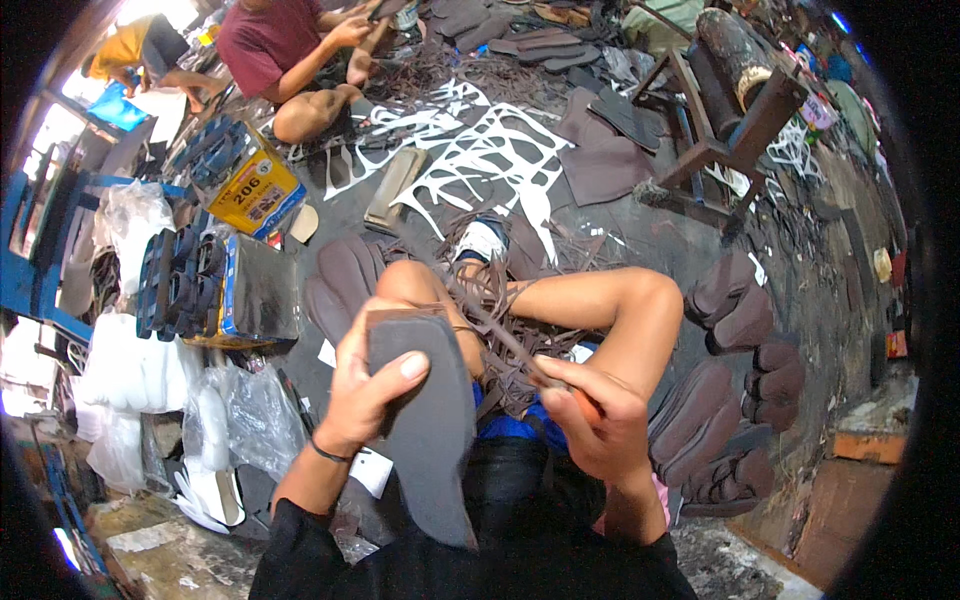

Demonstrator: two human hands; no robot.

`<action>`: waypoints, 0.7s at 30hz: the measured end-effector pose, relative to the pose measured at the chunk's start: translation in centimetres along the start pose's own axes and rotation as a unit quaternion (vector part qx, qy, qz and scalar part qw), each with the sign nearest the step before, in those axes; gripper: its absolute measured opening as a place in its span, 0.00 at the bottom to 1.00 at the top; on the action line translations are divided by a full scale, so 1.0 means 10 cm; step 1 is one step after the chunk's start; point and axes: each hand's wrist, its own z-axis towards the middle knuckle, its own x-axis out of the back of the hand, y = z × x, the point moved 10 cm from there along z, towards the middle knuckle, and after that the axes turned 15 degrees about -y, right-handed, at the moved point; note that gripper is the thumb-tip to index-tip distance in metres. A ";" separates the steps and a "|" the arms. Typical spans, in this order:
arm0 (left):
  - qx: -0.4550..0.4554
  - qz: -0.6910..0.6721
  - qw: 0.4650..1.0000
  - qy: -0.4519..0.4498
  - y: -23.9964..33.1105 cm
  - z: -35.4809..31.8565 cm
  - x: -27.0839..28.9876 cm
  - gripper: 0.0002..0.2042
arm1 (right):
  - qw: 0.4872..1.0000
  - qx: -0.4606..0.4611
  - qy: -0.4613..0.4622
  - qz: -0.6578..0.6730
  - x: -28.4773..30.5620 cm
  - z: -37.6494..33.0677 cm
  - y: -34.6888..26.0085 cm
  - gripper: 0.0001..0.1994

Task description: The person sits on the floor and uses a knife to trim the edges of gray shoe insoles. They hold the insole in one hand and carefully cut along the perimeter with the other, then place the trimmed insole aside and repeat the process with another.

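Note:
My left hand [352, 385] is closed on a dark grey shoe sole [428, 420], its thumb pressed on the flat upper face. The sole stands lengthwise, its lower end near my black shirt. In my right hand [610, 415] is a knife [508, 338] with an orange handle, my fingers wrapped round it. The narrow blade points up and left, beyond the sole's right edge; I see a gap between them. Thin brown cut strips [505, 375] lie heaped between my bent legs.
Stacks of brown soles [695, 420] lie at my right, more soles [345, 275] by my left knee. White cut-out sheet scraps [500, 150] cover the floor ahead. Boxes with dark sandals [265, 290] stand left. A wooden frame [700, 160] stands far right. Another person [270, 60] sits far left.

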 end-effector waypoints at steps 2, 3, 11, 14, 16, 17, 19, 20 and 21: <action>-0.007 0.035 0.999 -0.034 0.13 0.03 0.15 0.20 | 0.999 -0.025 0.032 0.010 0.13 -0.23 0.10 0.12; 0.012 0.054 0.997 -0.062 0.14 0.01 0.18 0.20 | 0.999 -0.038 0.004 -0.009 0.12 -0.36 0.14 0.13; 0.100 0.082 0.978 -0.166 -0.39 -0.37 0.04 0.22 | 0.983 -0.085 -0.161 -0.024 -0.04 -0.98 0.31 0.16; 0.136 0.053 0.964 -0.220 -0.56 -0.52 -0.17 0.20 | 0.965 -0.141 -0.222 -0.018 -0.01 -1.06 0.28 0.15; 0.145 0.033 0.956 -0.254 -0.57 -0.58 -0.35 0.16 | 0.952 -0.182 -0.245 0.005 0.00 -1.11 0.23 0.15; 0.156 0.022 0.949 -0.272 -0.58 -0.58 -0.44 0.15 | 0.951 -0.184 -0.249 0.005 0.00 -1.12 0.18 0.15; 0.177 0.000 0.935 -0.307 -0.64 -0.62 -0.60 0.15 | 0.948 -0.188 -0.258 0.007 -0.03 -1.12 0.11 0.15; 0.161 0.036 0.928 -0.334 -0.62 -0.63 -0.67 0.16 | 0.949 -0.182 -0.256 0.010 -0.05 -1.10 0.09 0.15; 0.145 0.042 0.930 -0.335 -0.61 -0.63 -0.72 0.17 | 0.951 -0.177 -0.254 0.013 -0.07 -1.07 0.07 0.14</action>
